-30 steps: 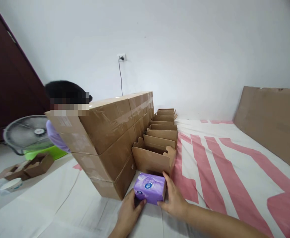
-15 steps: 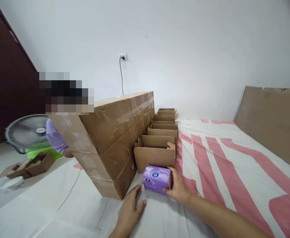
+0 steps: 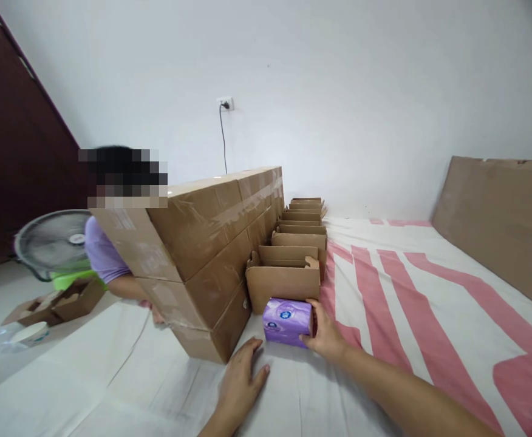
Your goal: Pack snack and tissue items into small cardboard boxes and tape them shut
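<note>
The striped sheet (image 3: 430, 315) carries a long stack of taped cartons (image 3: 202, 243), with a row of open boxes (image 3: 283, 288) beside it. The purple pack (image 3: 286, 321) sits low on the sheet, just in front of the nearest box. My right hand (image 3: 327, 337) clasps its right end, thumb on top. My left hand (image 3: 241, 382) rests flat nearby, fingers spread, holding nothing.

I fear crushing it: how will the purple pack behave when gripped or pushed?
The purple pack has a glossy, soft-looking wrap, so it probably dents. The right hand alone grips it, so likely light. Flat-sided, it should slide, not roll.
</note>
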Motion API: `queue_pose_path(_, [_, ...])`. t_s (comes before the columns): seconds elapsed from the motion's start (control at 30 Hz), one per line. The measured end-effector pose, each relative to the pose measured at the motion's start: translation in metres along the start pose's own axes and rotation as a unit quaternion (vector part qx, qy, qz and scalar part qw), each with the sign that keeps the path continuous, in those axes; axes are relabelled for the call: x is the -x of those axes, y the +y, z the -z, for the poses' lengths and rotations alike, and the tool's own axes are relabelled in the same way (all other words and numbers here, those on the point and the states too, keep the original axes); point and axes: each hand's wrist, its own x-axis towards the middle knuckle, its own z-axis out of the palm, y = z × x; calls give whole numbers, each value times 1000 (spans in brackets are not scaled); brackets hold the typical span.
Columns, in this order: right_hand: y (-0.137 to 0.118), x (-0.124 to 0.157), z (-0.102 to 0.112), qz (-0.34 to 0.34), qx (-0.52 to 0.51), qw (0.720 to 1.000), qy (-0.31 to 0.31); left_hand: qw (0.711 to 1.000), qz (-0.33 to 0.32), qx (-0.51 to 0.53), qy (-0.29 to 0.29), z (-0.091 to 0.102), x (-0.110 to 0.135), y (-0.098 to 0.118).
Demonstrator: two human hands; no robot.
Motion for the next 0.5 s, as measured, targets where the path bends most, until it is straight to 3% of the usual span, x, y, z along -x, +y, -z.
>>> queue_pose_path(0.13, [-1,5,-6,-17,-57,998,-7,1000,3,7,0,0,0,2])
queue_pose_path(0.3, [-8,11,-10,-38,-144,987,-59,999,10,30,5,3,2,8])
queue_pose_path(0.4, [-10,12,-3,2,-95,993,-64,999,-2,36,-10,5,2,9])
queue_pose_path(0.5, [-5,10,12,60,-8,998,0,1000,-15,11,-17,5,2,8])
